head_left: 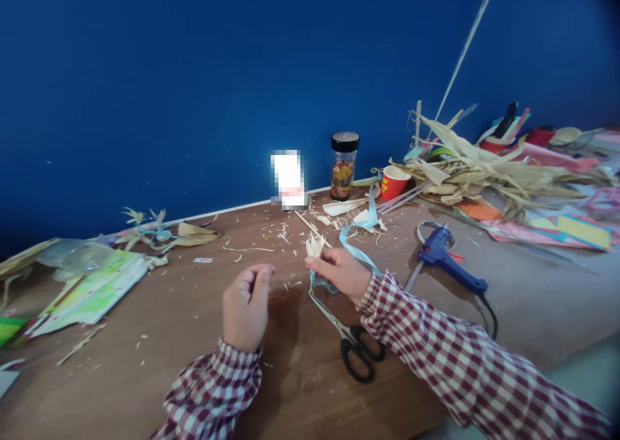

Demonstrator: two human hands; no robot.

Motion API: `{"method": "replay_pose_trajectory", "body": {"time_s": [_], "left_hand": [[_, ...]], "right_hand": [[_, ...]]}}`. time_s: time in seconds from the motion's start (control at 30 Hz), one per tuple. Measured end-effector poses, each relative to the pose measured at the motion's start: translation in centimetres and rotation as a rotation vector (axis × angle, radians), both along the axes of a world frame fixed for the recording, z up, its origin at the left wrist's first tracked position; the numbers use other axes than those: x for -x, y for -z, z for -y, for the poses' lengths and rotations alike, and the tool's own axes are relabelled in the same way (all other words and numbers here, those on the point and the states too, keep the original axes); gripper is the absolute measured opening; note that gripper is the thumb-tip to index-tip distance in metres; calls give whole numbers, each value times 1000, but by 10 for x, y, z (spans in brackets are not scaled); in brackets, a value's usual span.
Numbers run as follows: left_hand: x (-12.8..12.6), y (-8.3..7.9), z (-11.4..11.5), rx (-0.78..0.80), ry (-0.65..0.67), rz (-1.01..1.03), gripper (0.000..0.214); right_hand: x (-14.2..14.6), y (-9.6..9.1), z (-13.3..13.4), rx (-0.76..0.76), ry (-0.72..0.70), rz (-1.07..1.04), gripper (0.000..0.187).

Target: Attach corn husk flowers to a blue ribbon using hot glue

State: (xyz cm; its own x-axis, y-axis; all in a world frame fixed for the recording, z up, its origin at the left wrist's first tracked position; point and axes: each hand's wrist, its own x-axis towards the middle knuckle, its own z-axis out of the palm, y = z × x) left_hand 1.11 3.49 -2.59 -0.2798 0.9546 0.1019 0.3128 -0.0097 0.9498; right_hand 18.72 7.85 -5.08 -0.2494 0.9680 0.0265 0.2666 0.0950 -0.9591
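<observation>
Blue wall (pixel 194 91) behind scrap-strewn brown table (pixel 159 330)

Beyond and right of the grip stand a black-lidded jar (pixel 343 167) and a red cup (pixel 394 183), with a green-and-white sheet (pixel 97 291) well left.

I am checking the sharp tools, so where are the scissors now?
In the head view, the black-handled scissors lie on the brown tabletop, right of centre, just below the right hand and left of the blue glue gun.
</observation>
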Motion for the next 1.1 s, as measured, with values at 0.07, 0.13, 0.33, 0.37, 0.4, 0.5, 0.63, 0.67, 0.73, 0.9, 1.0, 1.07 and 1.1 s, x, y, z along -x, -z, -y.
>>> {"method": "replay_pose_trajectory", "body": {"time_s": [0.07,0.13,0.33,0.37,0.4,0.5,0.63,0.67,0.73,0.9,1.0,1.07,1.1], "left_hand": [[-5,5,2,-4,79,-108,29],[-12,8,5,-16,159,-185,33],[-25,10,11,-45,219,-213,19],[-26,11,11,-39,223,-211,17],[-26,11,11,-32,228,-209,17],[-24,11,9,14,250,-151,19],[-21,11,6,275,378,114,26],[-21,10,6,347,419,196,28],[-20,9,6,457,493,359,30],[-19,5,8,606,573,677,35],[-15,1,6,654,557,727,54],[-12,1,2,650,432,711,68],[-11,1,1,595,323,676,68]], "right_hand": [[1,-1,1,-14,4,-14,42],[2,-3,3,-26,1,-17,41],[5,-11,10,-1,-31,-5,37],[5,-12,11,-8,-31,-1,37],[5,-13,11,-20,-27,4,36],[6,-15,11,-41,-28,21,34],[5,-17,11,-43,-51,27,33],[5,-18,12,-45,-51,27,33],[6,-18,13,-37,-69,5,33],[6,-17,13,80,-176,-160,29],[5,-15,10,166,-177,-228,30],[3,-14,8,145,-128,-193,32],[2,-14,7,123,-104,-164,33]]}}
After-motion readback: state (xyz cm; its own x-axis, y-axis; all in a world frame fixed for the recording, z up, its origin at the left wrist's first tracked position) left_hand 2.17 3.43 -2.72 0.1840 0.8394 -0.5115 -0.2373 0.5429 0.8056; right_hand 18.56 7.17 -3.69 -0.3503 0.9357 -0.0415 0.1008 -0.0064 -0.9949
